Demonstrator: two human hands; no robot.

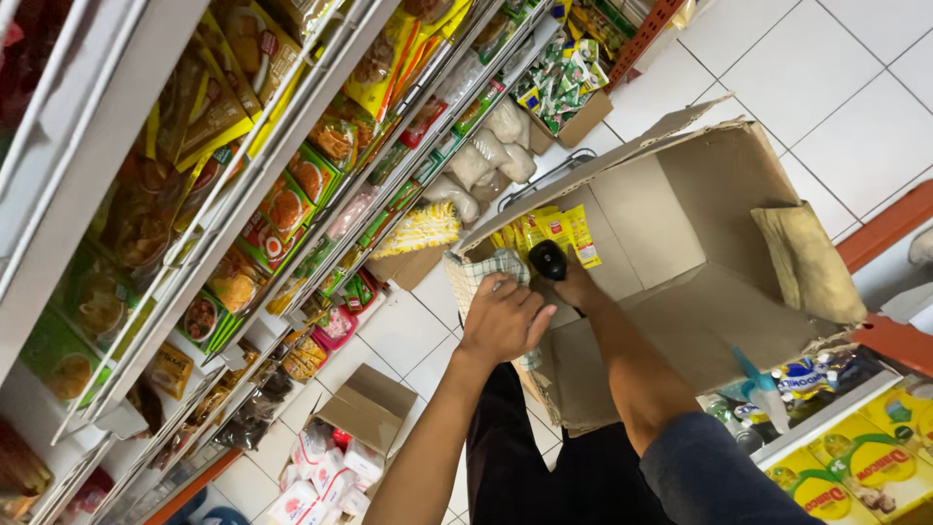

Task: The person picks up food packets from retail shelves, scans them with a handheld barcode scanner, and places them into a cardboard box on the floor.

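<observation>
Large open cardboard box on the white tiled floor, flaps spread, mostly bare inside; yellow packets stacked against its near-left inner wall. Checked cloth draped over the box's left rim. Second, smaller open box lower left, holding white-and-red packets. Third box at the shelf foot, filled with green-and-white sachets. Shelves along the left, packed with snack bags and noodle packets.

Dark rounded object, kind not discernible, just inside the box beside the yellow packets, directly above the right hand and immediately right of the left hand.

Left hand palm down, fingers loosely curled, resting on the checked cloth at the box rim. Right hand reaching into the box, closed around the lower end of the dark object; fingers largely hidden behind it, so exact grip unclear.
</observation>
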